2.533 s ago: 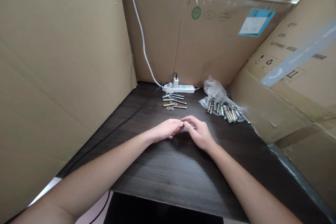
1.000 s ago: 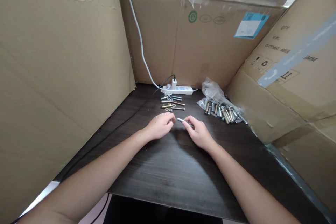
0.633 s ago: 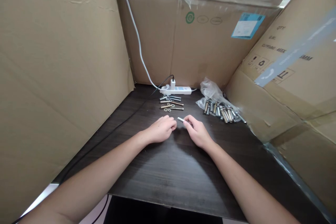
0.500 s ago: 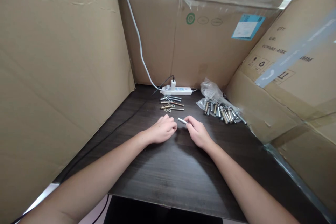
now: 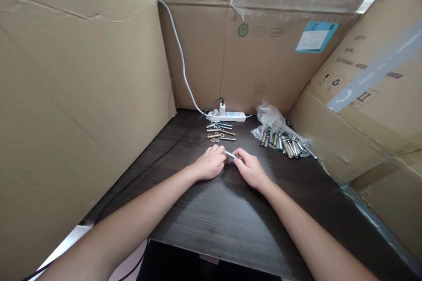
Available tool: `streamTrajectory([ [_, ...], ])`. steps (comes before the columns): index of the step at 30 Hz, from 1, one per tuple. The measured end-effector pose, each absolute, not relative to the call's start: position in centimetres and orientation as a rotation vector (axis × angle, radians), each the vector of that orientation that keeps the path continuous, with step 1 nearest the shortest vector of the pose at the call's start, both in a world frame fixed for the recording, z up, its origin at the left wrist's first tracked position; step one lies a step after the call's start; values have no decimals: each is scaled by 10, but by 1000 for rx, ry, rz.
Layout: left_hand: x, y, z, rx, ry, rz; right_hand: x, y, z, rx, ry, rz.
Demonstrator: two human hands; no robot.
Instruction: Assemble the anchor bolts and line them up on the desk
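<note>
Both hands rest close together on the dark wooden table [image 5: 211, 224]. My right hand [image 5: 252, 169] pinches a short silver bolt [image 5: 230, 155], its free end pointing left. My left hand [image 5: 211, 162] is curled with its fingertips touching that end of the bolt. What the left fingers hold, if anything, is hidden.
Beyond the hands lie a few bolts and washers in a row [image 5: 220, 132]. A heap of bolts [image 5: 286, 145] spills from a clear plastic bag [image 5: 271, 117] at the right. A white power strip [image 5: 227, 116] sits at the back. Cardboard boxes [image 5: 79, 88] wall in the table.
The hands parted about a second ago, with the bolt staying in the right hand. The left hand has now moved back to touch the bolt's end.
</note>
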State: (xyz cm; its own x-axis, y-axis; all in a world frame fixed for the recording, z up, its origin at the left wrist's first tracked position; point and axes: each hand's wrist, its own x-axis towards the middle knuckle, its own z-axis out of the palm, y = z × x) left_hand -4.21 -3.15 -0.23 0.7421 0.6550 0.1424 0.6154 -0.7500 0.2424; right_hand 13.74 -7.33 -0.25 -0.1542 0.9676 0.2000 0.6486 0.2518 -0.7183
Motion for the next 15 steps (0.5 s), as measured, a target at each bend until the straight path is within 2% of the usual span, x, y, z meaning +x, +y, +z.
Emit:
streamTrajectory([
  [15, -34, -27, -2, 2789, 1080, 315, 142, -70, -2, -1507, -1828, 613],
])
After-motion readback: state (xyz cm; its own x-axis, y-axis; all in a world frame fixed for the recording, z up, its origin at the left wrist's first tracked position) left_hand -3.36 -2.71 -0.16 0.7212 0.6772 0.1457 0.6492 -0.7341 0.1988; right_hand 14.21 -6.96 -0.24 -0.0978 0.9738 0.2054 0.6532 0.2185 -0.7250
